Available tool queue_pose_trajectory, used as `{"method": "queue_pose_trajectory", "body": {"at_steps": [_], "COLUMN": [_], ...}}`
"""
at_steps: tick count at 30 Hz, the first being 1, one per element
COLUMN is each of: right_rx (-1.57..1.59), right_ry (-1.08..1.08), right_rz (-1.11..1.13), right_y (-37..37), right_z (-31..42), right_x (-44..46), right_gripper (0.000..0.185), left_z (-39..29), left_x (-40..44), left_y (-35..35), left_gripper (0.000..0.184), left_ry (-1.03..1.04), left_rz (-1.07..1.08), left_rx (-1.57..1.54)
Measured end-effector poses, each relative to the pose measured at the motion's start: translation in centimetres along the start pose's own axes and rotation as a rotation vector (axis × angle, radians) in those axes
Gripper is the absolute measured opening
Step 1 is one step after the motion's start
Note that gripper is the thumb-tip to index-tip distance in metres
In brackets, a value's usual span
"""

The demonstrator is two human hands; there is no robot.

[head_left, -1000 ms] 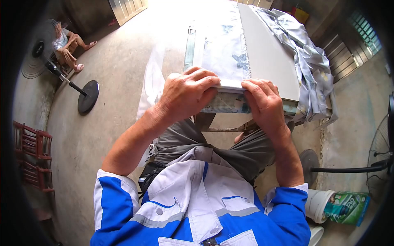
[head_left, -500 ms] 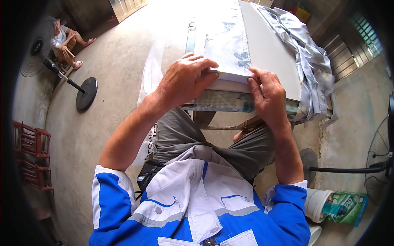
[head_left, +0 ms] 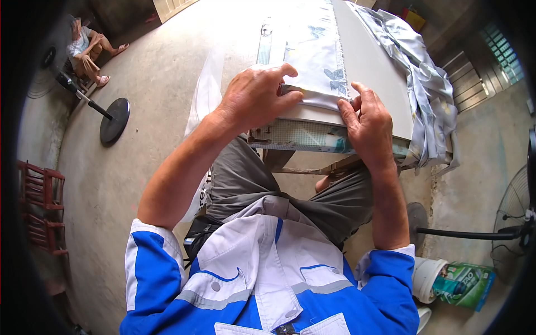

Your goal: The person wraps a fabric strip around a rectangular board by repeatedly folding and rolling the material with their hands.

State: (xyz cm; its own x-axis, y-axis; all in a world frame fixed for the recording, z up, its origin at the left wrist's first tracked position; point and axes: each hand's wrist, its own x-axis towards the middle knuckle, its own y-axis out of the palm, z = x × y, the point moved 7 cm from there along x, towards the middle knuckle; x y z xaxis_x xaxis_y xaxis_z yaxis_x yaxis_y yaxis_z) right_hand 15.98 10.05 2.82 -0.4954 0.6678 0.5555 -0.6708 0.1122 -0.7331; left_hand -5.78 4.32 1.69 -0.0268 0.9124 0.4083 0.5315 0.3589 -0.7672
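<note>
A long strip of white cloth (head_left: 312,61) with a blue-grey leafy print and a frayed right edge lies along the table. Its near end is turned into a narrow fold (head_left: 321,99). At the fold's left end is my left hand (head_left: 259,92), thumb and forefinger apart, the thumb tip against the cloth; its other fingers are partly hidden. My right hand (head_left: 368,123) pinches the fold's right corner between thumb and fingers, with the forefinger raised.
The table (head_left: 377,72) has a worn front rail (head_left: 312,137). Bunched printed cloth (head_left: 421,78) hangs over its right side. Standing fans are at left (head_left: 114,123) and right (head_left: 513,223). A person (head_left: 86,50) sits far left, near wooden chairs (head_left: 42,190). A white bucket (head_left: 430,279) stands lower right.
My left forefinger has lifted away from the thumb. My right forefinger has risen from the cloth, and the near fold lies flatter.
</note>
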Motion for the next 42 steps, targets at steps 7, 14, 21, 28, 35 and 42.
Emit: {"method": "queue_pose_trajectory", "body": {"at_steps": [7, 14, 21, 28, 35, 42], "right_rx": [-0.26, -0.123, -0.256, -0.333, -0.286, -0.315], "right_ry": [-0.102, -0.36, -0.294, -0.298, -0.29, -0.315], "right_rz": [-0.075, 0.102, 0.249, 0.235, 0.23, 0.231], "right_y": [0.0, 4.0, 3.8, 1.9, 2.1, 1.8], "right_z": [1.2, 8.0, 4.7, 2.5, 2.6, 2.8], "right_x": [-0.4, -1.8, -3.1, -3.9, -3.9, -3.8], "right_gripper": [0.044, 0.077, 0.098, 0.1, 0.094, 0.094], "left_z": [0.1, 0.2, 0.0, -2.4, -6.8, -4.5], "left_x": [0.2, 0.6, 0.4, -0.7, -2.8, -4.1], "left_y": [-0.4, -0.5, -0.5, -1.4, 3.2, 1.9], "left_gripper": [0.064, 0.063, 0.065, 0.063, 0.061, 0.066], "left_ry": [-0.078, -0.094, -0.128, 0.096, 0.31, 0.277], "left_rz": [0.032, 0.081, 0.113, -0.155, -0.064, -0.044], "left_rx": [0.181, 0.178, 0.129, 0.426, 0.179, 0.242]}}
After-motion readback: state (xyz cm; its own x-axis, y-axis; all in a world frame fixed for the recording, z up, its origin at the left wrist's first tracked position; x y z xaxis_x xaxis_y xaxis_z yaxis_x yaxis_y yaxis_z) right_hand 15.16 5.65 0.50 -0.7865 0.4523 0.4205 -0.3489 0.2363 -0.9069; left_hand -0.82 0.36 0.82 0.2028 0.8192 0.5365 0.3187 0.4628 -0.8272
